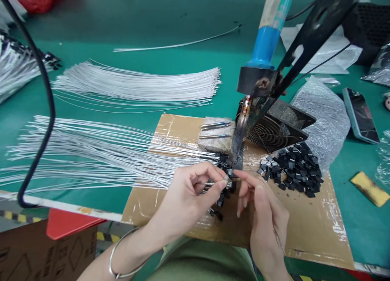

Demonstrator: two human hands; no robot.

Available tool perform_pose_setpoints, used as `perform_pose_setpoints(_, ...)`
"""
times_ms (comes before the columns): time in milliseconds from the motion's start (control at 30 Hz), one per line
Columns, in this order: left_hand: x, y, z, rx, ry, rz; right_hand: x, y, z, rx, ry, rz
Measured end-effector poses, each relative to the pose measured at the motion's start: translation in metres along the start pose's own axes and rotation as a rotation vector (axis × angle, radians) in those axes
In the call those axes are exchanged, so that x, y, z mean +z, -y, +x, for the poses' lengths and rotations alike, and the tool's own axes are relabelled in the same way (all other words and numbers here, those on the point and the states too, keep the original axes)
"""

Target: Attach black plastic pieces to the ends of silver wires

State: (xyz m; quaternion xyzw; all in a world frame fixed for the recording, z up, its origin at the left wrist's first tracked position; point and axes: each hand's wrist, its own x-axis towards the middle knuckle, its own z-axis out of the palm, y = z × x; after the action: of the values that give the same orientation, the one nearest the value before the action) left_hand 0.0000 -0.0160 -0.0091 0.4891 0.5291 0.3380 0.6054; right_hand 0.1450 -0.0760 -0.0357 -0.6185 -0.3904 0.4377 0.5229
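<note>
My left hand (191, 195) pinches the end of a thin white wire between thumb and fingertips, just below the soldering iron (240, 130). At the pinch sits a small black connector (230, 173), partly hidden by my fingers. My right hand (265, 210) has its index finger stretched to that connector, the tip at its right side. Its thumb stands apart from the index tip, and the other fingers are loosely bent. Wires with black ends (122, 155) fan out leftward from beneath my left hand. More black connectors (217, 214) lie under my fingers on the cardboard (307, 228).
A pile of black pieces (300, 167) lies right, before a bubble-wrap bag (323, 114). A small fan (268, 128) stands behind the iron. Spare tips rest on a wrapped block (216, 140). A wire bundle (140, 83), phone (361, 114) and yellow sponge (370, 188) are around. A black cable (50, 110) hangs left.
</note>
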Motion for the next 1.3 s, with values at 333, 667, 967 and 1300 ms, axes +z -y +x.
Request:
perform_pose_setpoints(333, 0.002, 0.000, 0.004, 0.028, -0.050, 0.084, -0.010, -0.004, -0.003, -0.167, -0.066, -0.270)
perform_pose_setpoints(667, 0.003, -0.001, 0.006, 0.022, -0.067, 0.100, 0.001, 0.005, -0.005, -0.205, -0.057, -0.136)
perform_pose_setpoints(967, 0.003, -0.005, 0.009, 0.063, -0.088, 0.107, 0.001, 0.005, 0.001, -0.157, -0.036, -0.033)
perform_pose_setpoints(1300, 0.003, -0.007, 0.012, 0.072, -0.118, 0.105, -0.002, 0.006, 0.011, -0.239, 0.011, -0.003)
